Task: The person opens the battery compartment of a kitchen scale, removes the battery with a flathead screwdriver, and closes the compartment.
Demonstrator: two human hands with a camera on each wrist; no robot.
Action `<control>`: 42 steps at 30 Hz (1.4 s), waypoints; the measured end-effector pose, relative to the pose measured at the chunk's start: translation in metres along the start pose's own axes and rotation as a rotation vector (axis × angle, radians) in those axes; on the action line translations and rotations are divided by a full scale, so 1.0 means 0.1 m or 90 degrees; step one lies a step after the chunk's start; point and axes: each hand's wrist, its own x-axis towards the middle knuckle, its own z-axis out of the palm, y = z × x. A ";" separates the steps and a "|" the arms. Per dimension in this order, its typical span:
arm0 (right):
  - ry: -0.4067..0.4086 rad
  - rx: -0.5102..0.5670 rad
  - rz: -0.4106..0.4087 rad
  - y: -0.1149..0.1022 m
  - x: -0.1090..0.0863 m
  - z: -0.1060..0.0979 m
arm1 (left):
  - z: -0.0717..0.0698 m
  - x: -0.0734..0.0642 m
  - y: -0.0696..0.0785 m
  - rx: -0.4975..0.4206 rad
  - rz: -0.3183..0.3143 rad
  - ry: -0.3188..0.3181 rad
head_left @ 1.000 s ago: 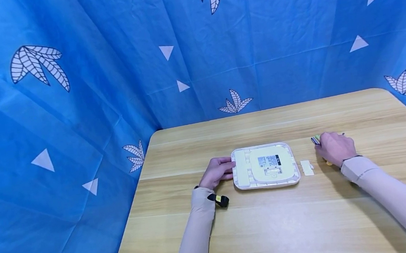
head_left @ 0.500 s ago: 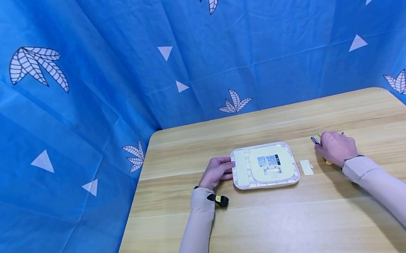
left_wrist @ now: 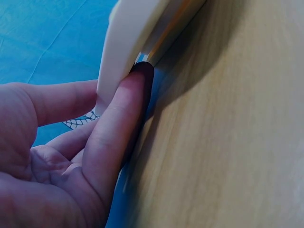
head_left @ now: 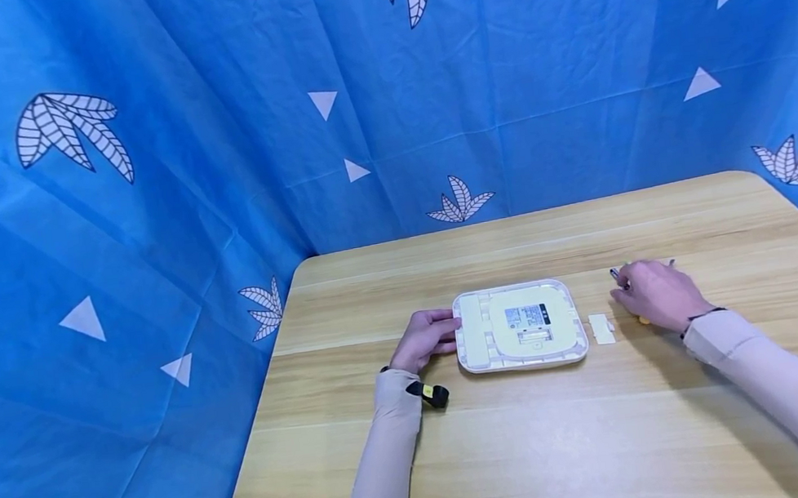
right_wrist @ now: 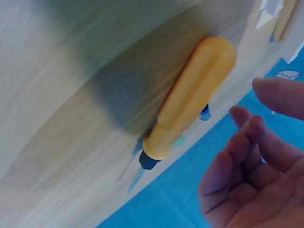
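Observation:
My left hand pinches the left edge of a white rectangular device, thumb on one face and a finger under the other. The device lies underside up on the table, showing a printed label and a small battery compartment. My right hand hovers over an orange-handled screwdriver, its thumb apart from its loosely bent fingers and nothing visible between them. Beside the screwdriver lie a small dark blue cylinder, like a battery, and a green thing, both mostly hidden.
A small white cover lies between the device and my right hand. The wooden table has rounded far corners. Blue patterned cloth hangs behind it and on the left.
My right hand has shifted slightly toward me and to the right, its thumb now standing out. The green thing beside it shows less. My left hand and the device stay put.

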 end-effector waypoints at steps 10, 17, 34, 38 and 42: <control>-0.027 0.039 -0.074 -0.09 -0.05 0.01 | -0.01 0.00 -0.01 0.001 -0.002 0.002; -0.036 0.052 -0.112 -0.12 -0.06 0.02 | 0.00 0.00 -0.02 -0.003 -0.003 0.002; -0.082 0.017 -0.147 -0.13 -0.16 0.10 | 0.00 0.00 0.01 -0.011 -0.007 0.004; -0.089 0.014 -0.145 -0.12 -0.16 0.11 | 0.00 0.01 0.01 -0.011 -0.005 0.003; -0.095 0.013 -0.144 -0.12 -0.16 0.11 | 0.00 0.02 0.00 -0.018 -0.005 0.000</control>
